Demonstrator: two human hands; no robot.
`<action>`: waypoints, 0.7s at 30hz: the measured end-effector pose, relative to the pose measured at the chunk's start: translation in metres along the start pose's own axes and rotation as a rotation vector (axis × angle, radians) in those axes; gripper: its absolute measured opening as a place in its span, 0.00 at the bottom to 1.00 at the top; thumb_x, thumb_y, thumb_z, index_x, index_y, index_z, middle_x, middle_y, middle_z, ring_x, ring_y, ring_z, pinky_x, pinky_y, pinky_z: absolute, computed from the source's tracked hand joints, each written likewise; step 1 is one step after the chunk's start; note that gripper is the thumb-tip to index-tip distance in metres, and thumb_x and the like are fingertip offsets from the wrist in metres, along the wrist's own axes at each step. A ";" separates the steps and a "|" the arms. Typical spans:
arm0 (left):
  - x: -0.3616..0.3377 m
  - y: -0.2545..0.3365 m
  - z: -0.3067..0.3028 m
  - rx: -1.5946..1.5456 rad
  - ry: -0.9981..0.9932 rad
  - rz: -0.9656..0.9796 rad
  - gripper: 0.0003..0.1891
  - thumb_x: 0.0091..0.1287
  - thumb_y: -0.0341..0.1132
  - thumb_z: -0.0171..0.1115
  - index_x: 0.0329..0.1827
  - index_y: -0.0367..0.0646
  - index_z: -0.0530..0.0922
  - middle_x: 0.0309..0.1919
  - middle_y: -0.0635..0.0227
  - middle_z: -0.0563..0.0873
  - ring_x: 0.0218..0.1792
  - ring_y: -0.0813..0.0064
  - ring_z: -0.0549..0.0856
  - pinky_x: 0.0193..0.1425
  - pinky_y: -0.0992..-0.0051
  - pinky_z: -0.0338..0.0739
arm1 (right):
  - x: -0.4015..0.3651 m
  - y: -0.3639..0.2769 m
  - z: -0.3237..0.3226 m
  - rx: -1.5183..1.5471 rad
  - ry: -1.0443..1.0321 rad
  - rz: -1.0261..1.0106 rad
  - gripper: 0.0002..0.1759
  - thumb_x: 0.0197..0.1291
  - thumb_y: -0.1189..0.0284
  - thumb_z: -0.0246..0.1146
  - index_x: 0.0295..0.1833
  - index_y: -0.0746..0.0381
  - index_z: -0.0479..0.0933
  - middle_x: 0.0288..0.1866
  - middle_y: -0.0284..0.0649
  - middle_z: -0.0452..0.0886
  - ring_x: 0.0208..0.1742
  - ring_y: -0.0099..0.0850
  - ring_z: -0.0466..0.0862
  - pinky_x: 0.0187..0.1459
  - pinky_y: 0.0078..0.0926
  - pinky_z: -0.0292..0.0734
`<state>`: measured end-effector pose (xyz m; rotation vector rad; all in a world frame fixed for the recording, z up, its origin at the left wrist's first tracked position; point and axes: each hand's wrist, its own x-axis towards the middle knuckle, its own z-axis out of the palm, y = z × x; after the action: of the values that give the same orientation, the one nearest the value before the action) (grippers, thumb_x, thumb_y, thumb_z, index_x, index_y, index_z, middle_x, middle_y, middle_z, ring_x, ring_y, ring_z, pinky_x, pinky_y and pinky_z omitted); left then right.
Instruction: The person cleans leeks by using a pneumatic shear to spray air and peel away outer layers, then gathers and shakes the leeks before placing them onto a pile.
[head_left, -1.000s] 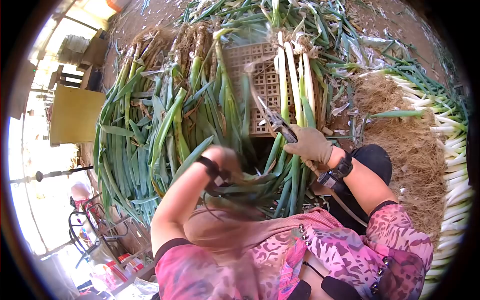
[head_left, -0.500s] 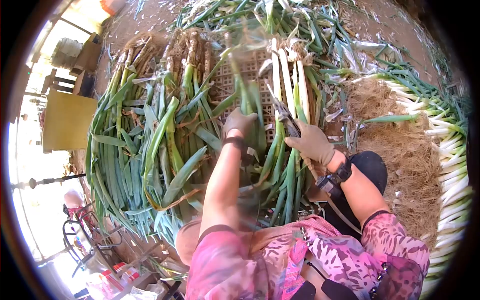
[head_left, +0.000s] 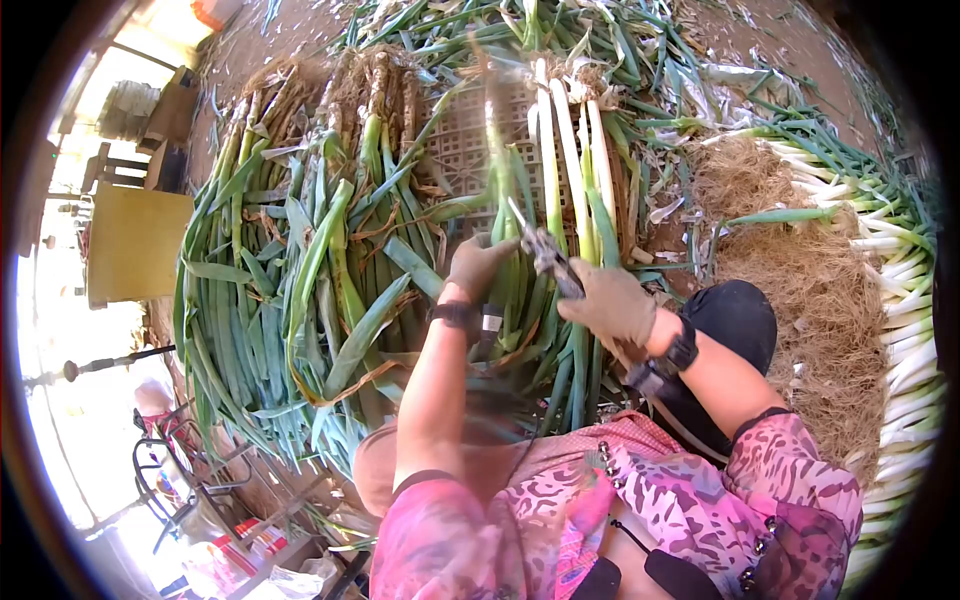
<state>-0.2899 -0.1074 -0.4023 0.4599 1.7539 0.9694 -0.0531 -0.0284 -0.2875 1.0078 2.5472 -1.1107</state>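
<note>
My left hand [head_left: 478, 265], in a tan glove, is closed around a leek [head_left: 497, 150] that points away from me; its root end is blurred. My gloved right hand [head_left: 612, 303] grips an air blow gun [head_left: 552, 262] with a thin silver nozzle. The nozzle tip is close to the leek's green part, just right of my left hand. Beneath lies a plastic lattice crate [head_left: 455, 145]. White-stemmed leeks [head_left: 570, 150] rest on the crate's right side. To the left is a thick pile of leeks [head_left: 300, 240] with brown, soil-covered roots.
Stripped leaves [head_left: 620, 60] are heaped beyond the crate. At right, a mat of brown roots [head_left: 820, 330] lies beside a long row of white leeks [head_left: 908, 350]. A yellow board [head_left: 138, 245] and a metal-framed cart [head_left: 165, 490] stand at left.
My right hand has moved left and slightly down, bringing the blow gun's nozzle close to the held leek. My left hand has shifted slightly down, still holding the leek.
</note>
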 end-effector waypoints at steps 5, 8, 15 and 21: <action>-0.008 -0.007 0.000 -0.023 0.000 0.051 0.23 0.70 0.46 0.67 0.54 0.33 0.83 0.42 0.62 0.89 0.38 0.77 0.87 0.44 0.76 0.81 | 0.031 0.001 -0.006 0.002 0.046 0.071 0.27 0.58 0.52 0.65 0.51 0.65 0.75 0.33 0.55 0.85 0.40 0.54 0.86 0.45 0.49 0.79; -0.005 -0.018 -0.003 -0.027 0.005 0.077 0.26 0.70 0.50 0.65 0.56 0.33 0.84 0.43 0.60 0.90 0.42 0.75 0.87 0.49 0.74 0.80 | 0.000 0.001 0.005 0.051 0.001 -0.030 0.27 0.58 0.53 0.65 0.53 0.63 0.74 0.32 0.57 0.83 0.37 0.58 0.85 0.41 0.52 0.78; -0.019 -0.034 -0.002 -0.318 -0.131 0.000 0.26 0.73 0.51 0.63 0.55 0.31 0.83 0.40 0.67 0.87 0.39 0.79 0.83 0.46 0.77 0.77 | 0.027 -0.014 -0.008 -0.035 0.025 0.005 0.27 0.59 0.53 0.65 0.54 0.63 0.74 0.36 0.54 0.85 0.40 0.52 0.87 0.45 0.48 0.80; -0.040 -0.026 0.013 -0.274 -0.090 0.027 0.24 0.74 0.49 0.63 0.55 0.33 0.82 0.41 0.69 0.87 0.38 0.81 0.83 0.45 0.78 0.79 | 0.124 -0.009 -0.034 -0.031 0.067 0.085 0.29 0.59 0.51 0.64 0.54 0.65 0.78 0.41 0.52 0.87 0.44 0.46 0.88 0.49 0.41 0.81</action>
<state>-0.2586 -0.1457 -0.4003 0.3460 1.5107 1.1703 -0.1491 0.0552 -0.3093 1.1523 2.5387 -1.0281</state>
